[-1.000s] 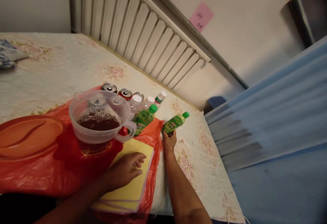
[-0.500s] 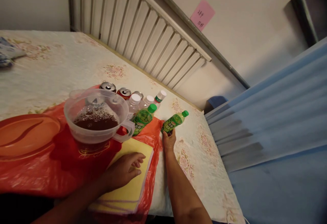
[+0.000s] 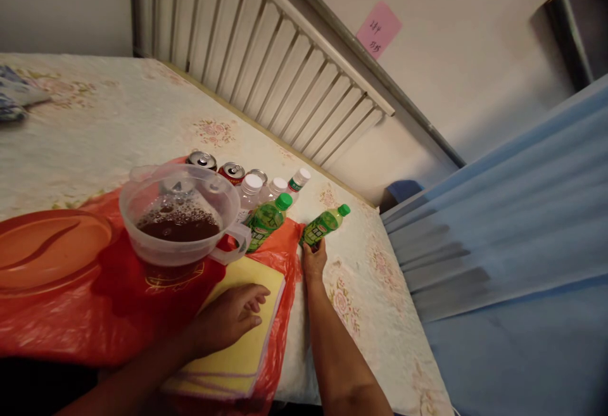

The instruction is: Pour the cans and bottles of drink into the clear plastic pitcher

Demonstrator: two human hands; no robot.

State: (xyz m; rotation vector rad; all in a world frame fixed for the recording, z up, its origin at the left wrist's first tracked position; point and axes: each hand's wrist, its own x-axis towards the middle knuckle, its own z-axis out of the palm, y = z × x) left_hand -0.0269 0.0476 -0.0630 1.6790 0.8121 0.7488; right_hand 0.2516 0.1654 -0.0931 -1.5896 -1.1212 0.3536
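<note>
My right hand [image 3: 314, 260] grips the lower part of a green-capped bottle [image 3: 323, 226] with a green label, standing right of the red plastic sheet. My left hand [image 3: 232, 316] hovers or rests over yellow cloths [image 3: 228, 362], fingers loosely apart and holding nothing. A clear plastic pitcher [image 3: 175, 251] with dark, foamy liquid stands on the red sheet [image 3: 61, 334]. Beside its handle is a second green bottle [image 3: 266, 221]. Behind them are white-capped bottles [image 3: 250, 190] and several cans [image 3: 232, 172].
An orange lid [image 3: 52, 248] lies at the left. The flowered tablecloth [image 3: 156, 109] reaches a white radiator [image 3: 285, 61] at the back. A blue curtain [image 3: 513, 213] hangs on the right. Patterned fabric [image 3: 14, 96] lies at the far left edge.
</note>
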